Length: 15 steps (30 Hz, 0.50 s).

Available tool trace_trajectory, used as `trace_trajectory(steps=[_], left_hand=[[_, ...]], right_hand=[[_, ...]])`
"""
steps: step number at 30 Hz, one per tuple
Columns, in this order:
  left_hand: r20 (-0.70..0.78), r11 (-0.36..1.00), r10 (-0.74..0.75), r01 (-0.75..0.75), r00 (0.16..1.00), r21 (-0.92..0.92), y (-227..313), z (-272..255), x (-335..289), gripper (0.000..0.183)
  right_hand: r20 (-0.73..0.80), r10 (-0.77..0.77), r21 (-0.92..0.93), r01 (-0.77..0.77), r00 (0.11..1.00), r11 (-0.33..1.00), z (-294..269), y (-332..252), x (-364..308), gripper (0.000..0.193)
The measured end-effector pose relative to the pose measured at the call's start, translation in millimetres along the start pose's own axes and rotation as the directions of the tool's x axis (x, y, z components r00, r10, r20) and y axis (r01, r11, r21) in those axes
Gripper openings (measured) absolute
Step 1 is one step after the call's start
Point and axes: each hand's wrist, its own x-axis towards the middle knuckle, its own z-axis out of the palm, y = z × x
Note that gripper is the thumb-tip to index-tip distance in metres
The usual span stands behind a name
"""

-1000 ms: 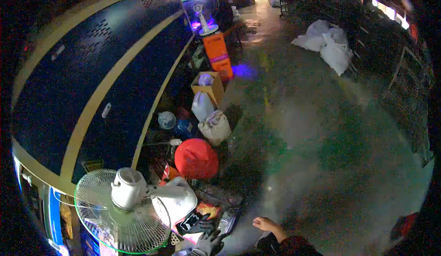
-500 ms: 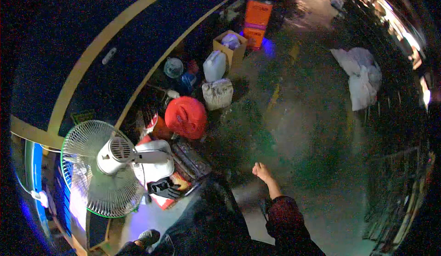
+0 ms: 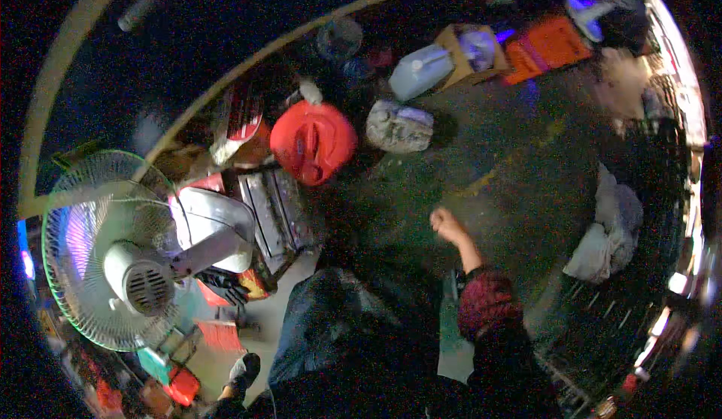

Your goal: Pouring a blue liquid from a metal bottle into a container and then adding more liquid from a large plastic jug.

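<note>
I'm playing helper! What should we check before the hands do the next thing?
1. Right hand free: ok, its fingers look curled and nothing shows in it.
2. Left hand free: cannot tell; it is small and dark near the lower edge, seemingly gloved.
3. Right hand clear of the fan: ok, the fan stands well over to the left.
4. Fan blades stopped: cannot tell through the cage and blur.
5. Right hand covered: not ok, it is bare; a dark glove lies near the fan.
6. Good light: not ok, much of the place looks dark.
</note>
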Motion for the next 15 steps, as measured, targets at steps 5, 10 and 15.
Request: trace_trajectory(steps=[5, 10, 15], left_hand=[[-0.16, 0.898, -0.424, 0.39, 0.892, -0.202, 17.3, 125.8, -6.8, 0.022], [-0.075, 0.845, -0.513, 0.488, 0.855, -0.221, 43.2, 287.7, 83.9, 0.023], [-0.023, 0.831, -0.529, 0.513, 0.848, -0.214, 21.9, 408.9, 71.1, 0.025]], right_hand=[[-0.031, -0.256, -0.432, 0.218, 0.966, 0.875, 3.0, -28.2, 228.0, 0.023], [0.11, -0.168, -0.719, 0.195, 0.98, 0.667, 12.2, -9.2, 395.9, 0.065], [0.339, -0.172, -0.843, 0.379, 0.925, 0.381, 65.4, 26.0, 433.0, 0.072]])
